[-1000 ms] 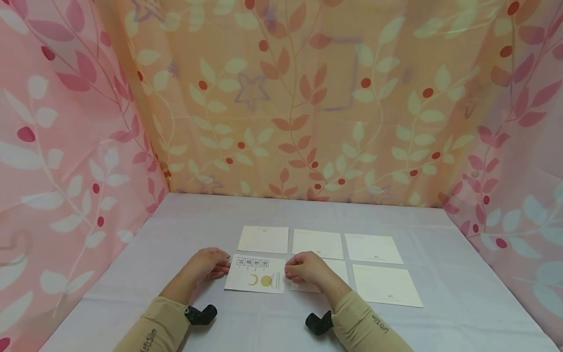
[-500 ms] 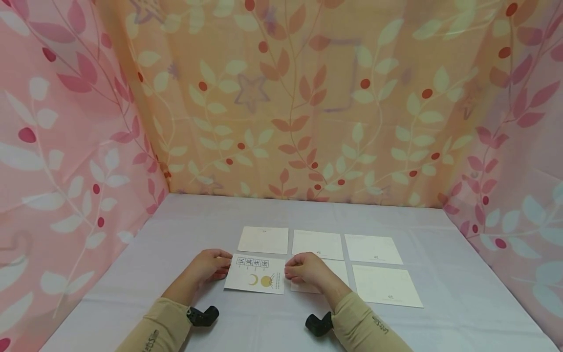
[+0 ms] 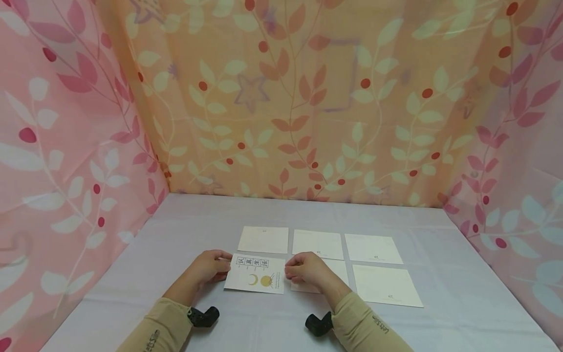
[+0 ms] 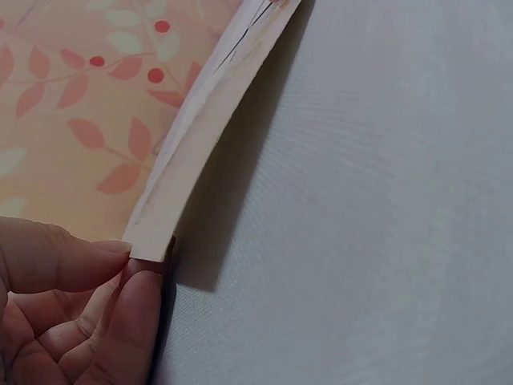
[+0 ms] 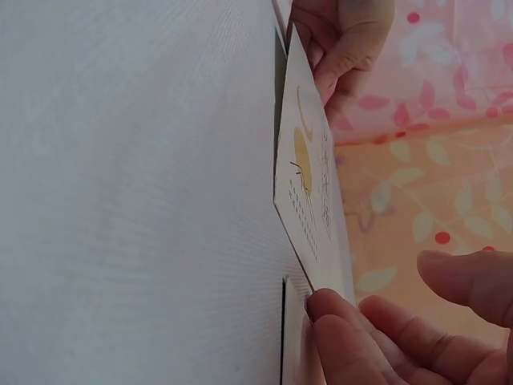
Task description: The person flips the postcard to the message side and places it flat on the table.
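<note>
A white postcard (image 3: pixel 255 275) with a row of boxed characters, a gold crescent and a gold disc lies face up at the near left of a card group. My left hand (image 3: pixel 210 268) pinches its left edge between thumb and fingers; in the left wrist view this edge of the postcard (image 4: pixel 212 152) stands a little off the cloth, casting a shadow. On the opposite side, my right hand (image 3: pixel 310 270) has its fingertips at the postcard's right edge. Its thumb (image 5: pixel 457 277) is apart from the fingers in the right wrist view. That hand partly covers a pale card (image 3: pixel 336 270) beneath it.
Behind the postcard lie three pale cards in a row: left (image 3: pixel 263 239), middle (image 3: pixel 316 243) and right (image 3: pixel 373 248). Another pale card (image 3: pixel 387 286) lies at the near right. A white cloth covers the table (image 3: pixel 211 215); a patterned curtain (image 3: pixel 290 98) encloses it.
My left hand has shifted slightly to the right, onto the postcard's left edge, and now pinches it. The right hand and the other cards look unmoved.
</note>
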A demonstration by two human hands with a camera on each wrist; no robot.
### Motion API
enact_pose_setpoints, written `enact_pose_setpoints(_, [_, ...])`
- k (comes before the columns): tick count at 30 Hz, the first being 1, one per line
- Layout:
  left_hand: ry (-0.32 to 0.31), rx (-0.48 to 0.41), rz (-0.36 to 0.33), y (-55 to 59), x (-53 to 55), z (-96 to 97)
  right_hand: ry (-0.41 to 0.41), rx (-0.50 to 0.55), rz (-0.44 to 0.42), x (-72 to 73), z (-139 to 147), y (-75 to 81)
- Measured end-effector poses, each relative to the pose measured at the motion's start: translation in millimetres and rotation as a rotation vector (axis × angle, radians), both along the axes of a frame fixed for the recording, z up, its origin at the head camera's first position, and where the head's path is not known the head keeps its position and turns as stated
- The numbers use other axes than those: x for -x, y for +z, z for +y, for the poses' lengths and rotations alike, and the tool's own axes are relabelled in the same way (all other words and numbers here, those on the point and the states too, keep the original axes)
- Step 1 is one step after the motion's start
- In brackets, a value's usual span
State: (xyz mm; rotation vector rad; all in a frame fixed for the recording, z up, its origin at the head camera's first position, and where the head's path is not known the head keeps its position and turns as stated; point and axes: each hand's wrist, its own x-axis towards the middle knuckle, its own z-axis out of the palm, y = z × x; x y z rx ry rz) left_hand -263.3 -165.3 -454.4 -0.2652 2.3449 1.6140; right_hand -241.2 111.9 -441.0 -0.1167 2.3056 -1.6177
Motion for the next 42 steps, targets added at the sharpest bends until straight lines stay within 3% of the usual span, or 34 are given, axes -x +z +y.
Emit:
enact_pose_setpoints(12, [0.013, -0.007, -0.001, -3.8, 1.2, -2.1, 0.004, -0.016, 0.037, 0.0, -3, -1.6])
enact_pose_setpoints(25, [0.017, -0.034, -0.009, 5.8, -1.8, -1.4, -0.009, -0.036, 0.053, 1.9, -8, -3.3])
enact_pose_setpoints(42, [0.000, -0.013, -0.013, 8.0, 1.6, -7.6, -0.013, -0.026, 0.070, 2.7, -6, 1.9])
